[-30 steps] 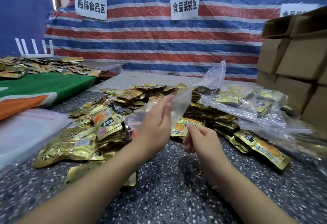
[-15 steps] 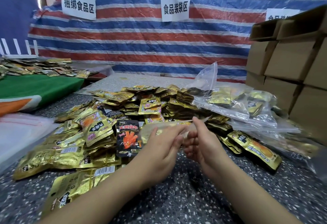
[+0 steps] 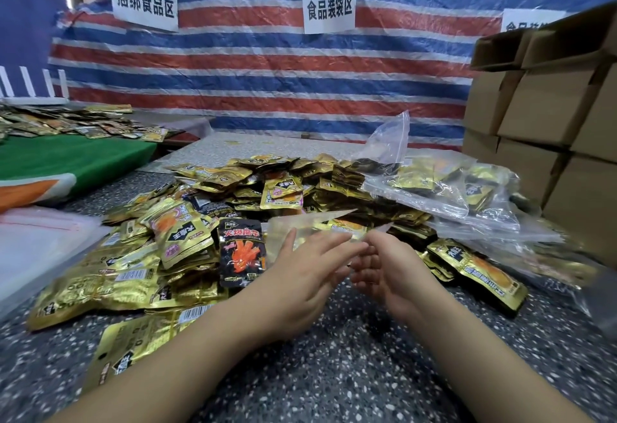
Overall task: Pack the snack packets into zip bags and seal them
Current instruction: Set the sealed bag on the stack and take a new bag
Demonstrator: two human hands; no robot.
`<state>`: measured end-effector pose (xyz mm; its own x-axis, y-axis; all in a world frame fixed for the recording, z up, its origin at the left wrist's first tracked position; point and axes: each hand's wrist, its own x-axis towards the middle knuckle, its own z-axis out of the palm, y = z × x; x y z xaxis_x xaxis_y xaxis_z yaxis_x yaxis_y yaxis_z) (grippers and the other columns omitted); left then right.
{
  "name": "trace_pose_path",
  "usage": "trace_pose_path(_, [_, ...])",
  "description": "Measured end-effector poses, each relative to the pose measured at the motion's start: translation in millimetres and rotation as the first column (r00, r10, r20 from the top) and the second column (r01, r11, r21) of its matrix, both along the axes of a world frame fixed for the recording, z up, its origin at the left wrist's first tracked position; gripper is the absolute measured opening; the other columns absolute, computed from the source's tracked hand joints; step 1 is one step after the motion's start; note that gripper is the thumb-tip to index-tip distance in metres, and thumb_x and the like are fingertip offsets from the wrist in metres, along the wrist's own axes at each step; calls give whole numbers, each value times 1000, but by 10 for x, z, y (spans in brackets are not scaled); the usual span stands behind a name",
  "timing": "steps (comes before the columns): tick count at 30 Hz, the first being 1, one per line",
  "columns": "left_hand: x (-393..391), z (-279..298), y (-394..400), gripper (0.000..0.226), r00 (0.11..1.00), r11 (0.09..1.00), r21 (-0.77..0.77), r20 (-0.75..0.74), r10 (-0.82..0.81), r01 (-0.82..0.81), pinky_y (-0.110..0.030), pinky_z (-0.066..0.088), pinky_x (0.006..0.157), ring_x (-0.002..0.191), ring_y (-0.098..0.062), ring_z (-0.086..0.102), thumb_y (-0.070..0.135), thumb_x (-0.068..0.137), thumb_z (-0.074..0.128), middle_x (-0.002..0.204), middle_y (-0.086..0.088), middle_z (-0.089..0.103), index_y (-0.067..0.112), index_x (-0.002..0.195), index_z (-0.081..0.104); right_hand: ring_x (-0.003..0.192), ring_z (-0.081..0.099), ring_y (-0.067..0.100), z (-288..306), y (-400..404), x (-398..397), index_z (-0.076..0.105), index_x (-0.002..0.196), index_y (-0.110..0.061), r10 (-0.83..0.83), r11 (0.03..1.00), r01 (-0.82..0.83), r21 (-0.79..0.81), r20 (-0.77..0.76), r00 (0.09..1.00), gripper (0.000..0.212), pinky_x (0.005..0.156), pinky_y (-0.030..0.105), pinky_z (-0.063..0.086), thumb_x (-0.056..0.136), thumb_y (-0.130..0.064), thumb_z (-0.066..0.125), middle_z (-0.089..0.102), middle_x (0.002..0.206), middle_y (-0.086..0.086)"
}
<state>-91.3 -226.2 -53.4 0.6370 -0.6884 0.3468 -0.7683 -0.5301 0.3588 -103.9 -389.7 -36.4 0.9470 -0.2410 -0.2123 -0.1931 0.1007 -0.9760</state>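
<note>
A big heap of gold snack packets [image 3: 187, 239] covers the speckled table [image 3: 334, 372], with one black and red packet [image 3: 242, 252] at its near edge. Just in front of the heap, both hands hold an empty clear zip bag [image 3: 310, 224] low and nearly flat. My left hand [image 3: 310, 269] has the bag between thumb and fingers. My right hand [image 3: 390, 265], fingers curled, pinches the bag's edge right beside the left fingertips. Blur hides the exact finger contact.
Filled zip bags [image 3: 450, 189] lie at the right of the heap, one clear bag [image 3: 390, 135] standing up behind. Stacked cardboard boxes [image 3: 551, 105] wall off the right. A stack of flat plastic bags [image 3: 36, 245] is at left, beyond it a green cloth [image 3: 66, 159] with more packets.
The zip bag, held up in front of the heap a second ago, has come down low. Both hands have moved together at its edge.
</note>
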Motion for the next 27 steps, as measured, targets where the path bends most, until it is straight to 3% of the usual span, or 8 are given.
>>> trace_pose_path(3, [28,-39,-5,50,1000,997,79,-3,11,-10,-47,-7,122,147,0,12,44,103,27,159,16,22,40,153,21,42,50,13,12,14,-21,62,75,-8,44,999,-44,6,49,998,22,43,25,40,93,-11,50,53,50,1])
trace_pose_path(6, [36,-83,-2,70,995,1000,2,-95,17,-17,-42,12,122,145,-1,20,69,92,27,159,16,24,39,154,14,45,54,10,54,19,-43,64,81,-4,-7,1000,12,-26,167,986,21,44,21,42,97,-9,52,58,60,4])
trace_pose_path(10, [58,-72,24,75,976,970,-207,-202,83,-126,-30,33,111,134,-3,38,76,86,20,152,9,40,35,149,23,54,56,12,94,-53,-59,59,74,-9,-235,934,333,-126,483,843,29,49,26,47,101,-17,52,59,66,5])
trace_pose_path(13, [68,-47,28,67,977,962,-221,-171,126,-163,-29,37,108,129,-3,44,67,92,18,143,10,50,30,144,39,65,50,18,131,-132,-75,59,79,-9,-47,537,737,-411,858,512,24,57,34,43,101,-15,51,57,74,3])
trace_pose_path(15, [61,-38,10,51,983,940,-297,-117,140,-169,-24,43,99,116,2,51,56,100,25,127,13,61,29,132,53,72,46,20,119,-152,-50,58,82,-4,189,355,793,-496,868,459,19,63,34,39,97,-11,51,54,81,6])
trace_pose_path(18, [65,-26,-6,30,985,881,-442,-67,158,-171,-19,48,79,94,3,57,46,98,40,97,18,65,29,107,63,69,46,22,55,-104,-15,57,80,-8,322,344,658,-670,742,588,21,62,36,39,98,-15,48,50,79,2])
trace_pose_path(21, [68,-23,-9,24,989,875,-460,-50,142,-149,-20,47,72,86,-1,58,43,95,45,88,17,63,29,100,64,68,48,18,-14,-54,-13,58,81,-11,387,372,520,-769,637,666,19,62,37,41,99,-14,55,50,76,-4])
trace_pose_path(27, [49,-10,-27,20,997,859,-505,-46,65,-79,-39,48,68,76,-11,57,36,96,47,82,9,62,22,97,61,69,52,-3,-27,64,-101,55,85,-28,464,532,357,-768,617,636,23,60,13,39,95,-8,61,51,70,-22])
